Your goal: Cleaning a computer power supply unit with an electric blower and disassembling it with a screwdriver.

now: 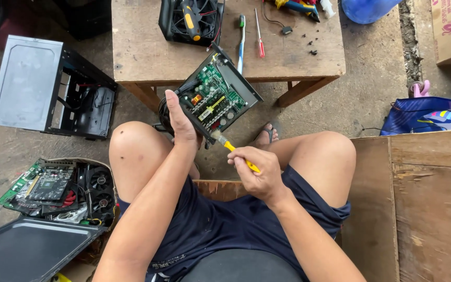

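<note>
My left hand [180, 121] grips an opened power supply unit [219, 93] by its lower left edge, tilted so that its green circuit board faces me. A bundle of black cables hangs behind that hand. My right hand [257, 172] is closed on a small brush with a yellow handle [238, 154]. The brush tip touches the lower corner of the metal case. Both hands are above my knees, just in front of a low wooden table [142, 52].
On the table lie a black fan [189, 21], a toothbrush [241, 42], a red screwdriver [259, 36] and loose screws. An empty computer case [53, 86] stands at left. Graphics cards [58, 188] and a dark side panel [27, 248] lie lower left. A wooden board [424, 203] is at right.
</note>
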